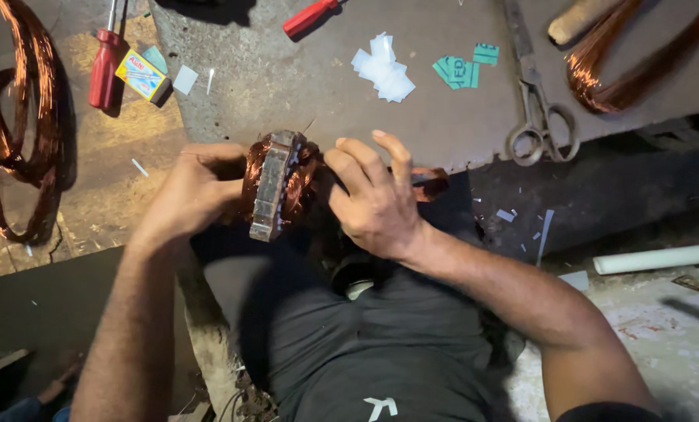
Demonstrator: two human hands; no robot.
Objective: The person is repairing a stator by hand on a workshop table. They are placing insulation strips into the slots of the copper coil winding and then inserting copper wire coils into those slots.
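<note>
A round metal motor stator wound with copper wire stands on edge at the front rim of a grey slab. My left hand grips its left side, fingers curled over the copper windings. My right hand presses on its right side, fingers spread across the windings and the thumb tucked under. My dark trousers lie just below.
Scissors, white paper slips and green paper pieces lie on the slab. Two red-handled screwdrivers, a small yellow box, copper wire coils and a white tube are around.
</note>
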